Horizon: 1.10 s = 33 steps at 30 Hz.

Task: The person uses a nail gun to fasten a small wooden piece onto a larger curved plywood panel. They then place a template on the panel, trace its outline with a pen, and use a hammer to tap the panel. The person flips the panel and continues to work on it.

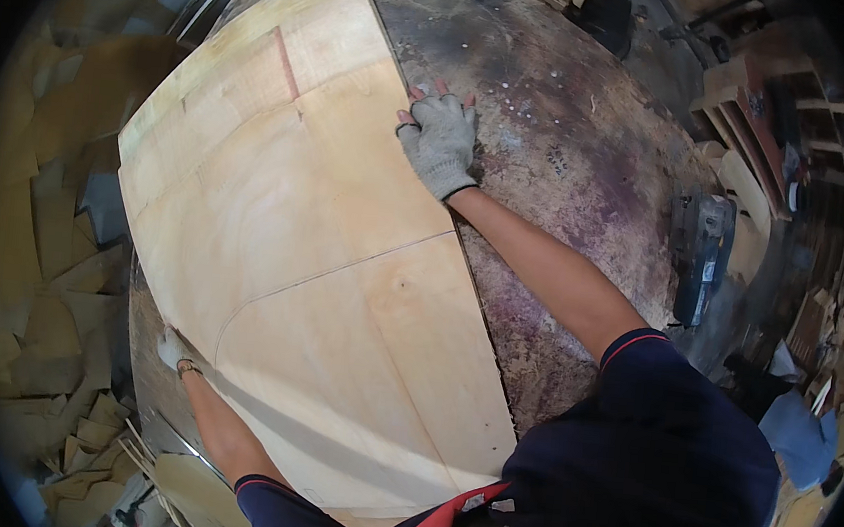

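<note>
A large pale plywood sheet (342, 257) lies across a worn, stained work table (570, 176). A dark curved line runs over its surface, and a reddish strip marks its far part. My right hand (440, 140), in a grey glove with bare fingertips, lies spread at the sheet's right edge, partly on the sheet and partly over the table. At the left edge, my left hand (171, 350), gloved and with a band at the wrist, grips the sheet's rim; most of its fingers are hidden. Whether more sheets lie beneath is hard to tell.
A dark tool or case (704, 258) stands at the table's right edge. Beyond it is a wooden rack-like piece (745, 131). Thin sheet offcuts (45, 331) cover the floor on the left. A blue cloth or bag (798, 437) lies at lower right.
</note>
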Each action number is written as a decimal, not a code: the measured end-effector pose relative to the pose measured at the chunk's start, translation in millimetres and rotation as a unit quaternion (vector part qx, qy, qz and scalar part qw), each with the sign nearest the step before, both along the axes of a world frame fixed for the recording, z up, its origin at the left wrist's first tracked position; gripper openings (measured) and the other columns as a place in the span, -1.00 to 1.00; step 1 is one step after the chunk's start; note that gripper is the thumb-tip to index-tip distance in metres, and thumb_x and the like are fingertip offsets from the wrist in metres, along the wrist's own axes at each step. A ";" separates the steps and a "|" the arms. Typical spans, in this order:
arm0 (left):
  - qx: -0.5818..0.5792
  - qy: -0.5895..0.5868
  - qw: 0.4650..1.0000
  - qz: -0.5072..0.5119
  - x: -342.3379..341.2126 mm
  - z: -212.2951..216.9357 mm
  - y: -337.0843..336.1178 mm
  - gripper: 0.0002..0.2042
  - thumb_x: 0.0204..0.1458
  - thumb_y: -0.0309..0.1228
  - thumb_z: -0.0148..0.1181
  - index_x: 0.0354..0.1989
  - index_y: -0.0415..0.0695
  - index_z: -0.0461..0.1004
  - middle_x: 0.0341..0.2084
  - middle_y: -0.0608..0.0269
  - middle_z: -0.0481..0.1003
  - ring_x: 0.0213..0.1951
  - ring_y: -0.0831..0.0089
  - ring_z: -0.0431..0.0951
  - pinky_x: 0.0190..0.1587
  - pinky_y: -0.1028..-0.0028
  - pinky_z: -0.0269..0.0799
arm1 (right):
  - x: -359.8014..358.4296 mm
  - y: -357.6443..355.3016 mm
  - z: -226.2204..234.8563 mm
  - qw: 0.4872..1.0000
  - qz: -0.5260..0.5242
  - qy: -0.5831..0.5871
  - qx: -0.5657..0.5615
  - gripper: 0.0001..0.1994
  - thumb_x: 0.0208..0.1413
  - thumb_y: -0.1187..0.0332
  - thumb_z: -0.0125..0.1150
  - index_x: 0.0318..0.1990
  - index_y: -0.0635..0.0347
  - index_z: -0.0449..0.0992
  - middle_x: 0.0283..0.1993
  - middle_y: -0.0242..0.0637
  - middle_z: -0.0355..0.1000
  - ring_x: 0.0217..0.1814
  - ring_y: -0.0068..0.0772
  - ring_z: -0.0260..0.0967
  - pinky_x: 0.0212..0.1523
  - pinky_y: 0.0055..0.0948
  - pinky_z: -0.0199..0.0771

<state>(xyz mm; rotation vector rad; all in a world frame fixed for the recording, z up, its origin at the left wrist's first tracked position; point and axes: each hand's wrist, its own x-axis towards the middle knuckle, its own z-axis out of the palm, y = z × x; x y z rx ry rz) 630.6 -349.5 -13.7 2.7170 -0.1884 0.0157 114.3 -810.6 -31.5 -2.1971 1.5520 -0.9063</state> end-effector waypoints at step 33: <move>0.222 -0.244 0.944 0.020 -7.5 -28.5 -5.7 -0.49 0.15 0.08 0.10 -0.18 -0.20 0.62 -0.21 -0.13 0.59 -0.13 -0.06 0.58 -0.09 0.02 0.45 | -4.1 2.6 -2.4 0.998 -0.013 -0.020 -0.058 -0.75 0.08 0.17 0.30 -0.21 0.12 0.68 0.09 -0.22 0.56 0.33 0.01 0.30 0.50 0.17 -0.09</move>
